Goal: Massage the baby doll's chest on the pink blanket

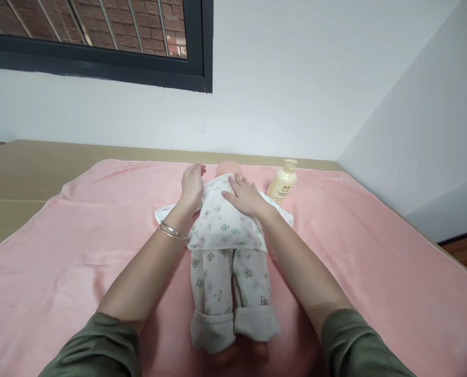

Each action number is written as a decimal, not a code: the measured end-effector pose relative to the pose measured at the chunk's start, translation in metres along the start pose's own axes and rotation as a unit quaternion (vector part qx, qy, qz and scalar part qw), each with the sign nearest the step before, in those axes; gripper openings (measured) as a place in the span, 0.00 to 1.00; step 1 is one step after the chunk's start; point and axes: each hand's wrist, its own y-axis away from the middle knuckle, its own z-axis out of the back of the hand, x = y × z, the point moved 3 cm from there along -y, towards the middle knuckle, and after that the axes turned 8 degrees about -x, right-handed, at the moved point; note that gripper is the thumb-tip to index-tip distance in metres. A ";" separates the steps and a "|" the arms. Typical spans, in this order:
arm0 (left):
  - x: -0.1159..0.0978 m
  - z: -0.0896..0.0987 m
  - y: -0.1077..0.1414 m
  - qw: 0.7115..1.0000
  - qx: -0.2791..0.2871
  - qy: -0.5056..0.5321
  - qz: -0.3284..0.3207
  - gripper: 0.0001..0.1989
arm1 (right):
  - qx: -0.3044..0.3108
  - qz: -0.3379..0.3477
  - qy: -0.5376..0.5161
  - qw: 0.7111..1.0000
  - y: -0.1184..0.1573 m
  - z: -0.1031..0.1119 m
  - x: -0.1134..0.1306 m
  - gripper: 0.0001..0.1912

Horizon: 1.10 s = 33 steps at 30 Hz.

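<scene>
A baby-sized figure in a white patterned top (221, 225) and matching trousers (218, 277) with turned-up cuffs lies on a pink blanket (355, 251). Its rounded head (229, 168) points away from me and its feet are nearest me. My right hand (246, 196) rests flat on the upper part of the top, fingers spread. At the upper left side of the figure, my left hand (193, 182) is raised on its edge with the fingers bent; whether it touches the figure is unclear, and nothing shows in it.
A pale yellow pump bottle (282, 183) stands on the blanket to the right of the figure's head. Beyond the blanket runs a tan surface (29, 162) against a white wall (273, 78). A dark-framed window (202, 47) with bars is at the upper left.
</scene>
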 end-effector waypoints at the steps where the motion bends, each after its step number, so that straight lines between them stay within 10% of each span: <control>1: -0.001 0.000 0.000 1.000 0.001 -0.002 -0.004 0.16 | 0.001 -0.037 0.008 0.999 0.004 -0.001 0.002 0.38; 4: 0.002 -0.001 -0.001 1.000 0.010 -0.004 -0.024 0.16 | 0.001 -0.032 0.056 0.998 0.025 -0.009 0.032 0.39; 10: 0.013 -0.008 0.002 0.996 0.036 -0.012 -0.078 0.16 | 0.052 0.247 -0.037 0.967 0.023 -0.014 0.039 0.24; 16: 0.017 -0.015 0.013 0.985 0.090 -0.100 -0.111 0.17 | -0.069 -0.007 -0.140 0.988 -0.013 -0.003 -0.047 0.31; 25: 0.027 -0.024 0.021 0.961 0.130 -0.192 -0.148 0.18 | -0.147 -0.018 -0.025 0.989 -0.004 0.000 -0.013 0.23; 33: 0.026 -0.032 0.024 0.843 0.189 -0.448 -0.231 0.25 | -0.092 -0.074 -0.043 0.992 -0.012 -0.004 -0.022 0.27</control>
